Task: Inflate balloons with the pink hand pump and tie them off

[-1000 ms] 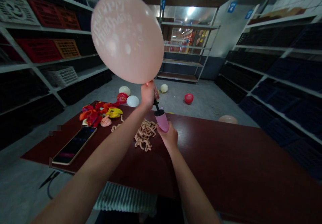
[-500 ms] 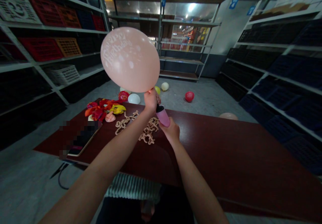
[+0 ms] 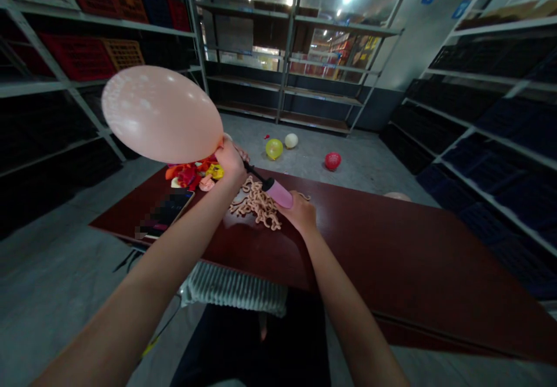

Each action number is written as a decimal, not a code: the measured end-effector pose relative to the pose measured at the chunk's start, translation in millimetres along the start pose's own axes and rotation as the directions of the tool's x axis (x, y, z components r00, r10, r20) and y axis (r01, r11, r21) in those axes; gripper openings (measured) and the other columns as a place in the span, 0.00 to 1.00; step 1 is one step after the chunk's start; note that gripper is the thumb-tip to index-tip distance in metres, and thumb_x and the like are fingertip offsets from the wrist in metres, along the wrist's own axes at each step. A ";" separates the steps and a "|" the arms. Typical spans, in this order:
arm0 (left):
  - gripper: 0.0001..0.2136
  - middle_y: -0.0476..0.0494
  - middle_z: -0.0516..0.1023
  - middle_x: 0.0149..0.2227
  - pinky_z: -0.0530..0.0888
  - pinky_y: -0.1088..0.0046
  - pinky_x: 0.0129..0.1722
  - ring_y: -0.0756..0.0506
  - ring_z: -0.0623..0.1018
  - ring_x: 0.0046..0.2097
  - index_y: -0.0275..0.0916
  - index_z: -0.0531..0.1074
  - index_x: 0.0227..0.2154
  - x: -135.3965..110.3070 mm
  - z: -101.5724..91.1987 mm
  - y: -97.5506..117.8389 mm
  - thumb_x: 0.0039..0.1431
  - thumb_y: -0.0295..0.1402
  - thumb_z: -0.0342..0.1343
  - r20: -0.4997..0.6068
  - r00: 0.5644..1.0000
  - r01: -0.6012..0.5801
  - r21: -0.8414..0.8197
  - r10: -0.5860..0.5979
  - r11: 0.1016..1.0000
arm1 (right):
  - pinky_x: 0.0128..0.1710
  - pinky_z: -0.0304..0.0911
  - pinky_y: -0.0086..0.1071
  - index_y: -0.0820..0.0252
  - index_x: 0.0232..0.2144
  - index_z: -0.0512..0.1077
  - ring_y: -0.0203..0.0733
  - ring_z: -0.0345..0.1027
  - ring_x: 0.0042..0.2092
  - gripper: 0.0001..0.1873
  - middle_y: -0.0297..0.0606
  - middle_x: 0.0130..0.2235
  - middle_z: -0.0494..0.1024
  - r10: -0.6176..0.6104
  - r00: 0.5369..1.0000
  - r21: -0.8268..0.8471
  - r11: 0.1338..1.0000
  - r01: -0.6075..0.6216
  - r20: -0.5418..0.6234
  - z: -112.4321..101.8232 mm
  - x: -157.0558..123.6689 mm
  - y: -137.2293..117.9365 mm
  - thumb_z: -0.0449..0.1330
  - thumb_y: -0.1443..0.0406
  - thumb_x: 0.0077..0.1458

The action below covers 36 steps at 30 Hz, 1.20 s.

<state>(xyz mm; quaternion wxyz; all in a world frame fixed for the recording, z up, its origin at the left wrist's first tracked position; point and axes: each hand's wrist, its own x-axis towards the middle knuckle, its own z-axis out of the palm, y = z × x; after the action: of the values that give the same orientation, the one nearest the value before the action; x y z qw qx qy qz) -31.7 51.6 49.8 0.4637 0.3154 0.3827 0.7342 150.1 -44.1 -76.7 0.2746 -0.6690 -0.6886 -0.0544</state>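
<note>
A large inflated pink balloon (image 3: 161,114) with white print points to the left. My left hand (image 3: 231,161) is closed around the balloon's neck, where it meets the tip of a balloon pump. The pump (image 3: 279,194) has a pink barrel and a black rod, which is drawn out between my hands. My right hand (image 3: 301,212) grips the barrel's near end, above the dark red table (image 3: 369,242). Beneath the pump lies a pile of tan squiggly pieces (image 3: 256,204). Left of it are several limp balloons (image 3: 191,175) in red, orange and yellow, partly hidden by the pink balloon.
A phone (image 3: 172,210) lies at the table's left. On the floor beyond are a yellow balloon (image 3: 274,149), a white balloon (image 3: 291,140) and a red balloon (image 3: 333,161). Shelves with crates (image 3: 78,56) line the left, and more shelving (image 3: 322,91) stands at the back.
My left hand has moved left with the pink balloon, which has swung left and lower in view. The pump's black rod now shows drawn out; my right hand still holds the barrel.
</note>
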 end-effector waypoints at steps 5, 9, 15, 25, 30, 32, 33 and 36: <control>0.22 0.54 0.48 0.15 0.54 0.72 0.16 0.50 0.56 0.14 0.42 0.49 0.21 9.2 2.2 44.9 0.74 0.36 0.42 -0.160 0.982 -0.126 -0.168 0.099 0.978 | 0.33 0.58 0.31 0.55 0.42 0.72 0.47 0.77 0.38 0.23 0.40 0.37 0.82 -0.012 1.000 0.049 0.999 0.013 -0.015 5.1 -0.3 3.8 0.64 0.46 0.53; 0.23 0.55 0.47 0.14 0.54 0.74 0.15 0.52 0.54 0.14 0.42 0.49 0.21 8.4 28.5 75.5 0.76 0.37 0.42 -0.053 0.988 -0.152 -0.137 0.146 0.979 | 0.33 0.60 0.32 0.55 0.41 0.71 0.49 0.77 0.38 0.23 0.40 0.36 0.81 0.006 1.000 0.210 0.978 -0.007 0.001 8.8 2.7 9.0 0.64 0.46 0.52; 0.26 0.52 0.50 0.13 0.54 0.74 0.13 0.52 0.56 0.13 0.41 0.49 0.18 2.3 100.7 76.8 0.75 0.36 0.44 0.208 0.962 -0.166 -0.057 0.175 0.984 | 0.34 0.64 0.34 0.56 0.38 0.71 0.47 0.75 0.37 0.24 0.39 0.35 0.80 0.117 0.993 0.500 0.859 -0.110 0.017 13.0 10.6 17.3 0.65 0.45 0.49; 0.23 0.53 0.57 0.14 0.56 0.77 0.14 0.53 0.61 0.14 0.41 0.54 0.18 -27.5 155.4 -25.6 0.73 0.32 0.45 0.407 0.911 -0.174 0.244 0.062 0.954 | 0.28 0.67 0.32 0.55 0.40 0.73 0.44 0.75 0.31 0.26 0.35 0.30 0.79 0.335 0.933 0.721 0.613 -0.322 0.131 25.6 14.4 23.9 0.65 0.44 0.47; 0.22 0.53 0.56 0.13 0.55 0.78 0.13 0.53 0.60 0.13 0.41 0.54 0.20 -46.0 136.3 -57.0 0.73 0.35 0.45 0.379 0.925 -0.102 0.305 -0.022 0.947 | 0.28 0.69 0.33 0.55 0.42 0.73 0.44 0.76 0.31 0.26 0.35 0.30 0.79 0.349 0.925 0.725 0.597 -0.343 0.150 29.8 16.1 25.8 0.65 0.45 0.48; 0.22 0.54 0.55 0.13 0.55 0.78 0.12 0.53 0.60 0.12 0.42 0.54 0.20 -43.8 132.1 -59.4 0.73 0.37 0.47 0.371 0.928 -0.088 0.254 -0.013 0.963 | 0.29 0.69 0.33 0.55 0.41 0.73 0.43 0.76 0.31 0.26 0.35 0.31 0.80 0.339 0.929 0.717 0.609 -0.338 0.150 28.9 16.0 25.6 0.66 0.45 0.48; 0.22 0.54 0.55 0.13 0.55 0.78 0.12 0.53 0.59 0.12 0.42 0.53 0.21 -41.7 130.7 -59.4 0.73 0.38 0.49 0.367 0.930 -0.081 0.222 -0.006 0.972 | 0.29 0.69 0.33 0.55 0.41 0.73 0.43 0.76 0.31 0.26 0.35 0.32 0.80 0.331 0.932 0.715 0.615 -0.333 0.150 28.0 15.9 25.2 0.66 0.45 0.47; 0.23 0.54 0.55 0.13 0.55 0.78 0.12 0.53 0.59 0.12 0.42 0.53 0.21 -35.3 126.1 -57.7 0.71 0.40 0.52 0.338 0.941 -0.053 0.147 0.000 0.988 | 0.30 0.68 0.32 0.55 0.41 0.73 0.42 0.75 0.32 0.26 0.35 0.32 0.80 0.297 0.943 0.709 0.633 -0.312 0.151 24.0 15.7 23.5 0.66 0.45 0.47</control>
<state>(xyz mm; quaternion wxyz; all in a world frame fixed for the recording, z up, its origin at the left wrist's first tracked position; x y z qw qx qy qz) 110.0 69.0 60.7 0.4868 0.4761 0.3489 0.6439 165.8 -17.1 -96.8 0.5140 -0.6128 -0.5335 0.2752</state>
